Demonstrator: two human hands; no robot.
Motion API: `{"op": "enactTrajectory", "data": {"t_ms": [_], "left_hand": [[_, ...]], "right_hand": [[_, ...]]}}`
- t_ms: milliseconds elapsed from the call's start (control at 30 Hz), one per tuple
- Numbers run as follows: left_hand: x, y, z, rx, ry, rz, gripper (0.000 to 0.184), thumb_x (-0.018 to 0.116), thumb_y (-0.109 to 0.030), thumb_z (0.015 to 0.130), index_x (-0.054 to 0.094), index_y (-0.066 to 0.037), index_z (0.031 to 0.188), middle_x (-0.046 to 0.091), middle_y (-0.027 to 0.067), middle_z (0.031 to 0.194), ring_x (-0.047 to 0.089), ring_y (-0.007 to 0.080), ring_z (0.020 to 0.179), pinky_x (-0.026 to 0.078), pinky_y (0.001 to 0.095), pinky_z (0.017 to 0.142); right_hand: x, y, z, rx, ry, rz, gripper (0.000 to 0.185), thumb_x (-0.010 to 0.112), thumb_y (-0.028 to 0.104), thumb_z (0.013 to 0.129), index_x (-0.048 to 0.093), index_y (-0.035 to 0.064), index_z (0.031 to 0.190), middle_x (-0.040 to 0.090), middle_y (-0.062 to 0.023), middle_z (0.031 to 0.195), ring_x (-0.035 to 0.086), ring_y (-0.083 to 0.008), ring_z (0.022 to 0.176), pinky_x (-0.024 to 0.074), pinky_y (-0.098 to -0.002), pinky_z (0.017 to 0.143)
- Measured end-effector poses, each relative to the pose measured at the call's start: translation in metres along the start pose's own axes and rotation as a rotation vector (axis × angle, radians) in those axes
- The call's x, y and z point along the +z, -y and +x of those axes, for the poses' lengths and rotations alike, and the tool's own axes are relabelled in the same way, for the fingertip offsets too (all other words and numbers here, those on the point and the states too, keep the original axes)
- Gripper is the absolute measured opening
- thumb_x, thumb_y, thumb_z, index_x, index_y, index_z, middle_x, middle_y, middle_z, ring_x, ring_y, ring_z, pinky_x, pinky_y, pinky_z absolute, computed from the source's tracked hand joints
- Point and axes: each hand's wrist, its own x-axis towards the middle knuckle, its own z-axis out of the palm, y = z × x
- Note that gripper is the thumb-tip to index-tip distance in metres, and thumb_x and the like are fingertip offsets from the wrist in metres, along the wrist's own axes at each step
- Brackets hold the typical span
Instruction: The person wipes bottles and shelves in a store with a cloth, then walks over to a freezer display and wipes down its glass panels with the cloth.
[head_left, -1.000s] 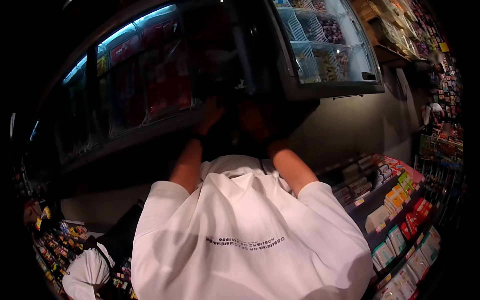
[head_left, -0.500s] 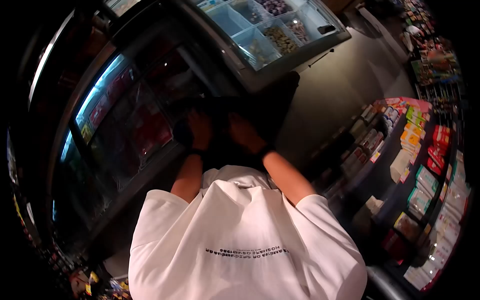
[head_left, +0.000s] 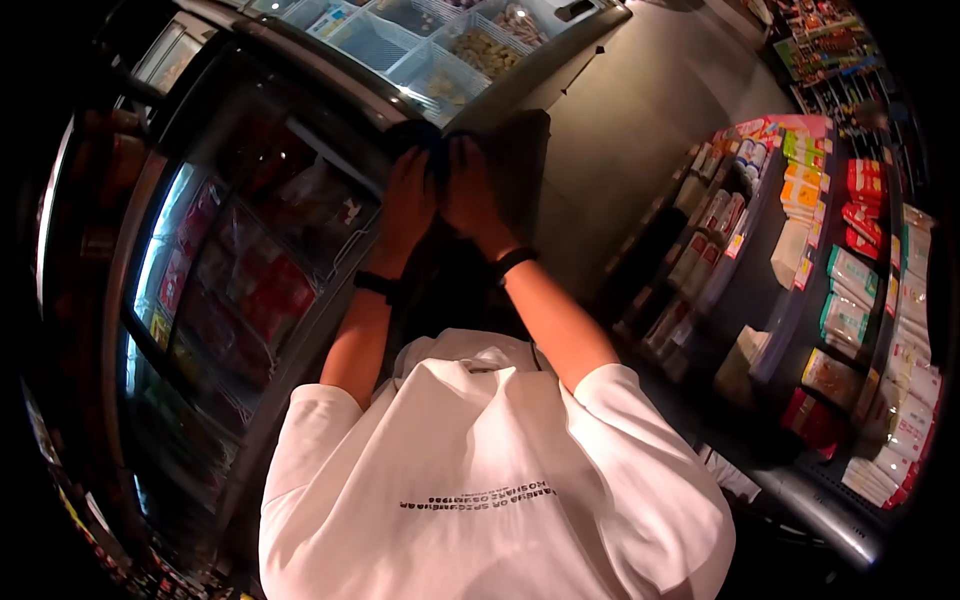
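Observation:
My left hand and my right hand are stretched forward, side by side in deep shadow. Their fingers curl at the edge of a dark blue thing, too dim for me to name. Whatever lies under the fingertips is hidden. A dark band circles each wrist. To the left of my left hand stands a glass-fronted fridge cabinet with red and clear packages behind the glass. Just beyond my fingers is a display case with bins of small food pieces.
On the right, a shelf unit holds bottles and bags in several rows. A metal tube runs along its lower end. Grey floor lies between the display case and the shelves.
Both hands have moved farther forward and closer together, onto the dark blue thing. My view has shifted, and the display case now sits higher and more to the left.

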Motion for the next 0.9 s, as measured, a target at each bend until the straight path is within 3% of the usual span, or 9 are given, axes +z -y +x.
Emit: {"op": "enactTrajectory", "data": {"t_ms": [33,100,133,200,400,467,667,733,900], "left_hand": [[0.004,0.004,-0.002,0.010,0.007,-0.008,0.042,0.053,-0.007,0.093,0.048,0.000,0.135,0.050,0.0226,0.134,0.050,0.0408,0.123,0.042,0.0491,0.102],[0.005,-0.001,-0.005,-0.078,0.212,0.198,0.057,0.054,-0.011,0.091,0.038,0.000,0.145,0.042,0.0205,0.147,0.038,0.0378,0.137,0.029,0.0548,0.112],[0.007,-0.003,-0.005,-0.070,0.213,0.199,0.057,0.054,-0.011,0.091,0.038,0.000,0.145,0.042,0.0205,0.147,0.038,0.0378,0.137,0.029,0.0548,0.112],[0.016,-0.007,-0.001,0.048,0.254,0.576,0.064,0.054,-0.014,0.090,0.031,0.002,0.148,0.038,0.0182,0.151,0.032,0.0356,0.143,0.020,0.0593,0.115],[0.071,0.001,0.057,-0.010,0.203,0.305,0.065,0.053,-0.014,0.090,0.030,0.006,0.147,0.036,0.0233,0.150,0.031,0.0404,0.142,0.023,0.0517,0.117],[0.092,0.002,0.079,0.087,0.142,0.293,0.061,0.052,-0.015,0.090,0.034,0.007,0.144,0.040,0.0238,0.148,0.033,0.0409,0.141,0.025,0.0520,0.116],[0.139,-0.014,0.166,-0.178,-0.027,0.241,0.048,0.050,-0.015,0.090,0.048,0.004,0.134,0.054,0.0203,0.136,0.043,0.0371,0.136,0.032,0.0479,0.113],[0.158,-0.022,0.192,-0.196,-0.023,0.263,0.047,0.051,-0.016,0.090,0.050,0.003,0.132,0.055,0.0192,0.135,0.045,0.0359,0.134,0.034,0.0469,0.112],[0.217,-0.048,0.257,-0.248,-0.057,0.282,0.044,0.052,-0.017,0.089,0.053,0.002,0.129,0.057,0.0182,0.133,0.048,0.0336,0.133,0.038,0.0438,0.110]], "right_hand": [[0.006,-0.001,-0.002,-0.127,0.018,-0.094,0.070,0.059,0.022,0.086,0.033,-0.0133,0.141,0.024,-0.0347,0.151,0.030,-0.0484,0.138,0.0300,-0.0510,0.112],[0.008,-0.011,-0.006,-0.124,0.005,-0.064,0.070,0.058,0.023,0.086,0.034,-0.0120,0.142,0.023,-0.0350,0.152,0.028,-0.0490,0.139,0.0284,-0.0526,0.113],[0.010,-0.015,-0.005,-0.139,-0.004,-0.024,0.070,0.057,0.024,0.087,0.034,-0.0107,0.143,0.021,-0.0354,0.153,0.026,-0.0496,0.141,0.0268,-0.0543,0.113],[0.013,-0.024,-0.001,-0.138,-0.043,0.010,0.070,0.057,0.024,0.087,0.034,-0.0088,0.144,0.020,-0.0351,0.153,0.024,-0.0499,0.142,0.0260,-0.0546,0.113],[-0.003,-0.081,0.038,-0.130,-0.064,-0.071,0.070,0.053,0.025,0.088,0.031,-0.0062,0.147,0.022,-0.0310,0.155,0.022,-0.0465,0.145,0.0279,-0.0546,0.113],[-0.013,-0.101,0.057,-0.134,-0.037,-0.081,0.070,0.052,0.025,0.089,0.030,-0.0061,0.147,0.022,-0.0311,0.155,0.021,-0.0460,0.145,0.0283,-0.0547,0.113],[-0.021,-0.169,0.137,-0.074,-0.057,-0.151,0.068,0.051,0.028,0.090,0.031,-0.0056,0.147,0.025,-0.0271,0.155,0.023,-0.0391,0.146,0.0273,-0.0549,0.113],[-0.036,-0.198,0.156,-0.109,0.025,-0.160,0.070,0.050,0.030,0.091,0.029,-0.0027,0.149,0.024,-0.0228,0.156,0.022,-0.0377,0.146,0.0245,-0.0555,0.114],[-0.048,-0.280,0.196,-0.090,0.064,-0.127,0.064,0.049,0.030,0.093,0.032,0.0011,0.148,0.028,-0.0211,0.154,0.022,-0.0363,0.146,0.0243,-0.0555,0.114]]}}
